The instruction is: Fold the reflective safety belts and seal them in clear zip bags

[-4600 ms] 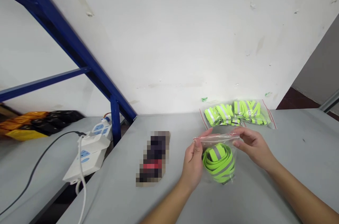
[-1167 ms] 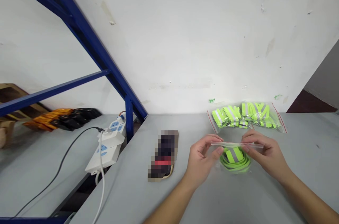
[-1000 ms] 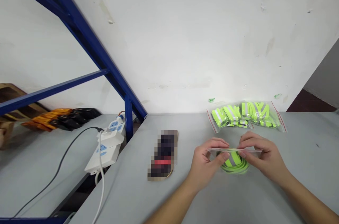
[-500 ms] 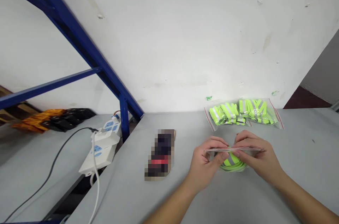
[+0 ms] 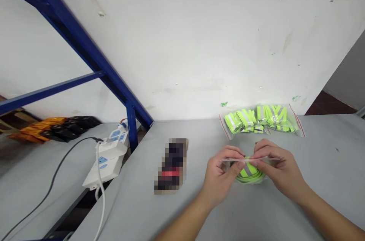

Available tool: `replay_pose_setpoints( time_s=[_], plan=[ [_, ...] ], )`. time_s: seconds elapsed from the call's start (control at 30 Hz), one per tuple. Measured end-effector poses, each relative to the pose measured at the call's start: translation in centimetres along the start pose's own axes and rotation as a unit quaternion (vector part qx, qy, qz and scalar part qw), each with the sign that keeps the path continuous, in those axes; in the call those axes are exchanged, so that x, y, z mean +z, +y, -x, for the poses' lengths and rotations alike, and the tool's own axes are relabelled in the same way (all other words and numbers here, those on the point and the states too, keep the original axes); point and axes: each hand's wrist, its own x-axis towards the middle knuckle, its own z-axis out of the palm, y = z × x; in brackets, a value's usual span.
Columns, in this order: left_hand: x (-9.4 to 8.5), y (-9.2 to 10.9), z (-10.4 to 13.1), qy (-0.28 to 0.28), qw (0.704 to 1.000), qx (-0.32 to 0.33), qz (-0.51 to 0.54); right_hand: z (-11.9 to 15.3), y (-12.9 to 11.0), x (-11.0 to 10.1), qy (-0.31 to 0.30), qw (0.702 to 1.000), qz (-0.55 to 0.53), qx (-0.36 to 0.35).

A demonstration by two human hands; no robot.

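Note:
Between my two hands is a clear zip bag point(image 5: 251, 181) holding a rolled neon-yellow reflective strap point(image 5: 247, 170) with a grey stripe. My left hand point(image 5: 224, 172) pinches the bag's top edge between thumb and fingers, left of its middle. On the other side, my right hand point(image 5: 278, 167) pinches the same edge, its thumb close to the left one. The bag's mouth runs as a thin line across both hands. Fingers cover part of the strap. Just beyond the hands, more bagged neon-yellow reflective straps point(image 5: 242, 119) lie against the wall.
A blurred-out phone-like object point(image 5: 172, 167) lies on the grey table point(image 5: 137, 203) left of my hands. Further left are white power strips point(image 5: 105, 165) with cables, a blue metal frame point(image 5: 131, 119), and orange and black packages point(image 5: 54, 129). A white wall point(image 5: 182, 43) closes off the back.
The whole view has shifted slightly. Both hands keep their pinch on the bag's edge, with the right thumb a little further right.

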Motion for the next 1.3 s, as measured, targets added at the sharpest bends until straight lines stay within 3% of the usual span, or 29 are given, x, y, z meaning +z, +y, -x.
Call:
replay_pose_setpoints(
  time_s=[0.23, 0.87, 1.13, 1.3],
  plan=[
    [0.2, 0.2, -0.1, 0.022, 1.000, 0.016, 0.002, 0.1, 0.0, 0.3, 0.005, 0.999, 0.014, 0.046],
    [-0.2, 0.0, -0.2, 0.029, 0.999, 0.035, -0.014, 0.1, 0.6, 0.1, 0.013, 0.999, 0.026, 0.024],
    [-0.1, 0.3, -0.4, 0.012, 0.994, 0.094, -0.052, -0.2, 0.6, -0.4, 0.007, 1.000, 0.024, 0.009],
    [0.0, 1.7, -1.0, -0.025, 0.994, 0.083, -0.062, -0.2, 0.5, -0.7, -0.006, 1.000, -0.024, -0.006]
  ],
)
